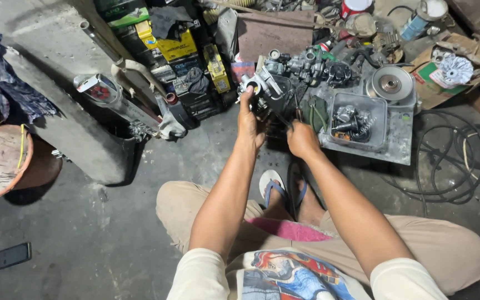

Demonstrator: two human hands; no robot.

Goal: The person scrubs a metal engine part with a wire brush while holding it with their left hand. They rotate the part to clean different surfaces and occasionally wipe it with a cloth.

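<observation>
I sit on a concrete floor with both arms stretched forward. My left hand (250,119) grips a small grey metal engine part (262,89), like a carburettor, and holds it up in front of me. My right hand (302,139) is closed on a thin dark tool (285,121) whose tip points at the underside of that part. Both hands hover above the near edge of a grey metal tray (398,145) covered with oily parts. My feet in blue flip-flops (270,186) rest just below the hands.
A clear plastic box (379,119) of small metal parts and a round metal pulley (390,84) sit on the tray. Yellow-and-black boxes (176,47) stand behind. A motorcycle exhaust (112,97), a clay pot (1,161), a phone (14,255) and coiled cables (456,166) surround me.
</observation>
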